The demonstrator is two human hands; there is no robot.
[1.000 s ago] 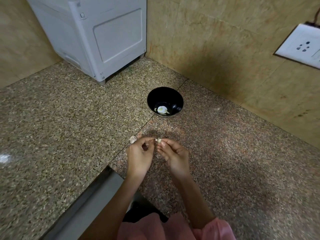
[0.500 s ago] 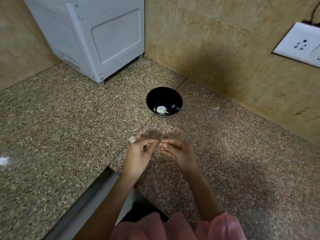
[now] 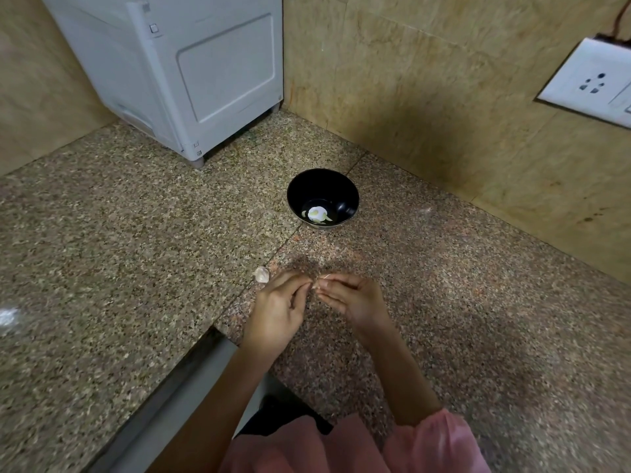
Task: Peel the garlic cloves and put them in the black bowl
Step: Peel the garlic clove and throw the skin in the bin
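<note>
A small garlic clove point(image 3: 319, 282), mostly hidden, is pinched between the curled fingertips of the left hand point(image 3: 277, 312) and the right hand point(image 3: 356, 298), over the granite counter point(image 3: 102, 268). An unpeeled clove point(image 3: 262, 274) lies just beside the left hand. Peeled garlic point(image 3: 317, 214) is seen in the black bowl point(image 3: 307, 189), farther back.

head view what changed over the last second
Little moved. The left hand and right hand keep pinching the garlic clove between them. The right fingers have closed over it, so less shows. The black bowl, the peeled garlic inside and the loose clove stayed put.
</note>
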